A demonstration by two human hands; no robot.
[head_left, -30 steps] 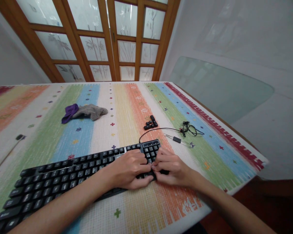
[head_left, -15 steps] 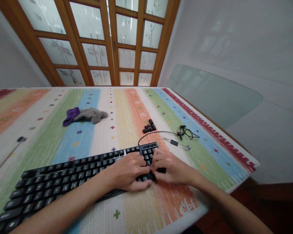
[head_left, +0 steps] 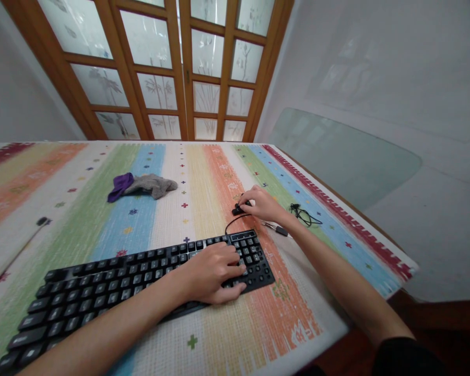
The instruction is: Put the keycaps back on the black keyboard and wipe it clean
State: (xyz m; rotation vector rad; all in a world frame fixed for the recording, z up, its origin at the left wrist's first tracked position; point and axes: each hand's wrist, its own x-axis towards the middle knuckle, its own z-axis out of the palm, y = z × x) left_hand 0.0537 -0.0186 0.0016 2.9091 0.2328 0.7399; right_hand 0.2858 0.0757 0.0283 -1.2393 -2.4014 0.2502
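Observation:
A black keyboard (head_left: 141,271) lies at a slant on the striped tablecloth. My left hand (head_left: 215,271) rests on its right part with the fingers stretched out and the thumb apart, pressing on the keys. At the lower right of the number pad, several positions show bare switches without caps. Beyond the keyboard, my right hand (head_left: 262,202) is over a small pile of loose black keycaps (head_left: 237,210). Its thumb and fingertips are pinched on a keycap there, and the hand covers part of the pile.
A black cable (head_left: 305,215) lies coiled to the right. Beside my right forearm is a wire tool with a dark handle (head_left: 281,230). A grey and purple cloth (head_left: 143,185) lies farther back. At the left is a thin stick with a dark tip (head_left: 42,221).
My right hand has left the number pad and moved up and away to the loose keycaps. The left hand stays on the keyboard. Bare switches now show where the right hand was.

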